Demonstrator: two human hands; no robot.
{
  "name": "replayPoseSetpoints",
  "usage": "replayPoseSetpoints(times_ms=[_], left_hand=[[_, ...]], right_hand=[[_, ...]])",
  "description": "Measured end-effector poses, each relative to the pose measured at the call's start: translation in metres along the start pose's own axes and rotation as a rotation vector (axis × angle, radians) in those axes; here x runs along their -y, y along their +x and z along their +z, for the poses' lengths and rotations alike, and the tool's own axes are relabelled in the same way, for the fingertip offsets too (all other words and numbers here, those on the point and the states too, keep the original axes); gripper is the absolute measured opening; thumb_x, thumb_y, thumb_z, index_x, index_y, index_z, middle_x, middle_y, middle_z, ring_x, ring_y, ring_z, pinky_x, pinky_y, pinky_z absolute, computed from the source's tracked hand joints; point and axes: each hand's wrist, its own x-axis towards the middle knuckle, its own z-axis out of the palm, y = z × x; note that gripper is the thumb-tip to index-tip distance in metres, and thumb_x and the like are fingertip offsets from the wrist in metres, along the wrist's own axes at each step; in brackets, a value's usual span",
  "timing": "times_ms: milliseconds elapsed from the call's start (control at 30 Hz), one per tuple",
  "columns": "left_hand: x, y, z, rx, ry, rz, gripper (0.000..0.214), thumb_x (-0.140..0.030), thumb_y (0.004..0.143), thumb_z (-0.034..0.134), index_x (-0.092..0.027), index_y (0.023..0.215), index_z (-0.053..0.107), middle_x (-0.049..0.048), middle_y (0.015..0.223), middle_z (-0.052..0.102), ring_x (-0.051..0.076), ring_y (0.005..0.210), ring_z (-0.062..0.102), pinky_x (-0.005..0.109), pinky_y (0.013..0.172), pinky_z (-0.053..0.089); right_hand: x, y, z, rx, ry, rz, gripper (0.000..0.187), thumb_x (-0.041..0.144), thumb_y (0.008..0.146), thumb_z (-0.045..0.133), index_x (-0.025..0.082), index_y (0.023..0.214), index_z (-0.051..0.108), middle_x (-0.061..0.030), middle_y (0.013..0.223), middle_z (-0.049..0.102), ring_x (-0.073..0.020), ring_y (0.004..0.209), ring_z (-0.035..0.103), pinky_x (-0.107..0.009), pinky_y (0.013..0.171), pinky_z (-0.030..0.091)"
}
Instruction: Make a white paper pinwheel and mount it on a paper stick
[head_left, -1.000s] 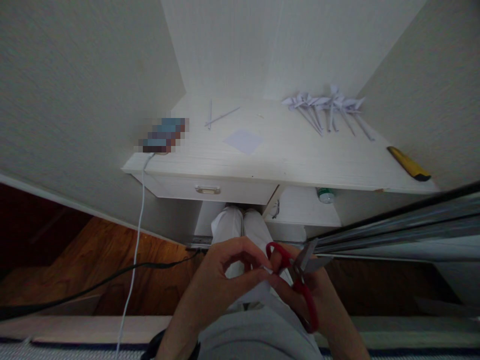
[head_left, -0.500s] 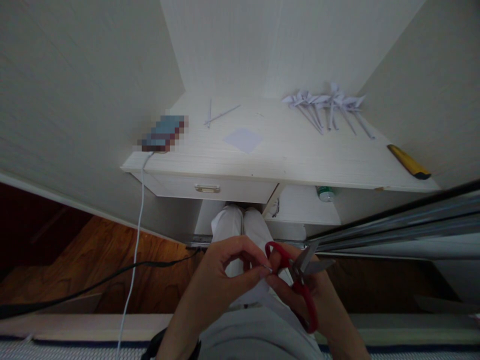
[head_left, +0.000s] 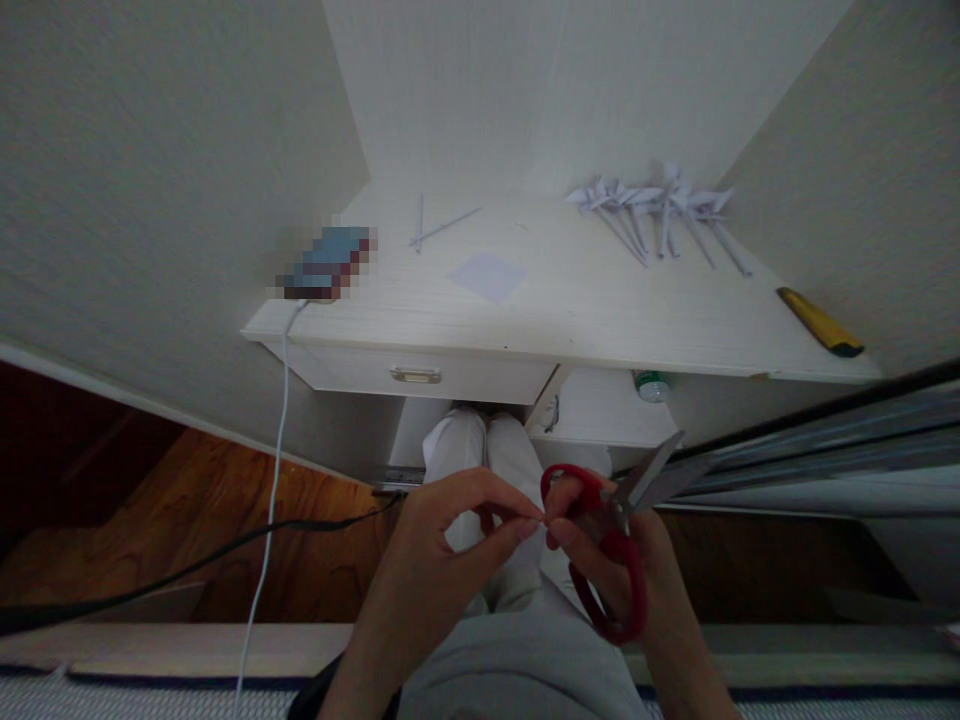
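Note:
Red-handled scissors (head_left: 628,560) hang on my right hand (head_left: 600,530), a finger through one loop and the blades pointing up and right, slightly apart. The thumb and fingertips of that hand pinch together beside my left hand (head_left: 480,525). My left thumb and index finger are pressed together too, over my lap; whatever small thing lies between the fingertips is too small to make out. On the white desk (head_left: 585,310) ahead lie a square of white paper (head_left: 489,276), two thin white paper sticks (head_left: 442,230) and a row of folded paper pieces with stems (head_left: 660,205).
A blurred-out phone (head_left: 328,262) with a white cable (head_left: 276,460) lies at the desk's left. A yellow-and-black utility knife (head_left: 819,322) is at the right. Below are a drawer (head_left: 420,375) and a shelf with a green-labelled bottle (head_left: 651,385). A black cable (head_left: 225,548) crosses the left side.
My right hand has turned, swinging the scissors to the right with the blades a little higher and closer together. The bit of white at my fingertips no longer shows. My left hand has barely moved.

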Motion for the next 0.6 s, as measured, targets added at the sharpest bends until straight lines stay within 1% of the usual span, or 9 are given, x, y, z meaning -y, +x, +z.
replayPoseSetpoints(times_ms=[67, 133, 200, 233, 300, 400, 500, 600], left_hand=[[0.000, 0.000, 0.000, -0.017, 0.011, 0.020, 0.011, -0.014, 0.080, 0.068, -0.023, 0.076, 0.074, -0.0032, 0.072, 0.070, 0.012, 0.069, 0.062, 0.022, 0.066, 0.046], [-0.001, 0.001, 0.001, -0.048, 0.017, 0.037, 0.011, -0.013, 0.080, 0.069, -0.023, 0.076, 0.074, -0.0038, 0.072, 0.070, 0.011, 0.069, 0.062, 0.021, 0.066, 0.047], [-0.003, 0.002, 0.003, -0.092, 0.018, 0.061, 0.013, -0.011, 0.078, 0.069, -0.023, 0.077, 0.073, -0.0047, 0.071, 0.071, 0.010, 0.068, 0.062, 0.019, 0.065, 0.047], [-0.004, 0.002, 0.004, -0.117, 0.021, 0.078, 0.013, -0.010, 0.078, 0.068, -0.023, 0.077, 0.072, -0.0052, 0.071, 0.070, 0.010, 0.067, 0.061, 0.018, 0.064, 0.047], [-0.008, 0.002, 0.006, -0.171, 0.039, 0.118, 0.014, -0.008, 0.077, 0.068, -0.022, 0.075, 0.071, -0.0062, 0.069, 0.070, 0.009, 0.064, 0.061, 0.017, 0.062, 0.047], [-0.013, 0.002, 0.008, -0.207, 0.067, 0.173, 0.015, -0.007, 0.077, 0.067, -0.022, 0.074, 0.069, -0.0065, 0.069, 0.070, 0.008, 0.064, 0.062, 0.016, 0.061, 0.047], [-0.016, 0.002, 0.010, -0.216, 0.089, 0.222, 0.016, -0.007, 0.077, 0.067, -0.022, 0.075, 0.069, -0.0064, 0.070, 0.069, 0.008, 0.065, 0.063, 0.016, 0.062, 0.047], [-0.018, 0.002, 0.012, -0.222, 0.085, 0.253, 0.016, -0.007, 0.078, 0.066, -0.022, 0.076, 0.068, -0.0059, 0.070, 0.069, 0.009, 0.065, 0.063, 0.017, 0.062, 0.047]], right_hand=[[0.001, 0.001, 0.001, -0.022, -0.011, -0.013, 0.016, 0.033, 0.077, 0.072, 0.020, 0.072, 0.064, -0.0019, 0.073, 0.064, -0.0159, 0.066, 0.056, -0.023, 0.049, 0.035], [0.004, 0.002, 0.002, -0.044, -0.025, -0.040, 0.016, 0.031, 0.077, 0.071, 0.020, 0.069, 0.063, 0.0013, 0.064, 0.058, -0.0126, 0.055, 0.049, -0.023, 0.051, 0.038], [0.007, 0.003, 0.002, -0.077, -0.041, -0.078, 0.013, 0.027, 0.077, 0.070, 0.021, 0.068, 0.063, 0.0040, 0.058, 0.054, -0.0107, 0.049, 0.044, -0.023, 0.052, 0.040], [0.009, 0.004, 0.003, -0.087, -0.049, -0.096, 0.011, 0.026, 0.077, 0.069, 0.021, 0.069, 0.064, 0.0043, 0.058, 0.055, -0.0109, 0.049, 0.045, -0.023, 0.053, 0.041], [0.013, 0.005, 0.003, -0.101, -0.061, -0.132, 0.007, 0.024, 0.078, 0.068, 0.022, 0.072, 0.065, 0.0033, 0.064, 0.061, -0.0118, 0.055, 0.052, -0.022, 0.055, 0.042], [0.019, 0.005, 0.003, -0.135, -0.079, -0.193, 0.005, 0.020, 0.078, 0.069, 0.023, 0.074, 0.066, 0.0041, 0.071, 0.066, -0.0110, 0.060, 0.056, -0.020, 0.058, 0.044], [0.027, 0.006, 0.003, -0.193, -0.116, -0.275, 0.010, 0.014, 0.076, 0.068, 0.024, 0.075, 0.064, 0.0069, 0.068, 0.066, -0.0090, 0.059, 0.058, -0.017, 0.057, 0.043], [0.035, 0.006, 0.003, -0.200, -0.124, -0.336, 0.014, 0.011, 0.078, 0.066, 0.024, 0.073, 0.061, 0.0090, 0.065, 0.064, -0.0069, 0.057, 0.058, -0.014, 0.055, 0.043]])
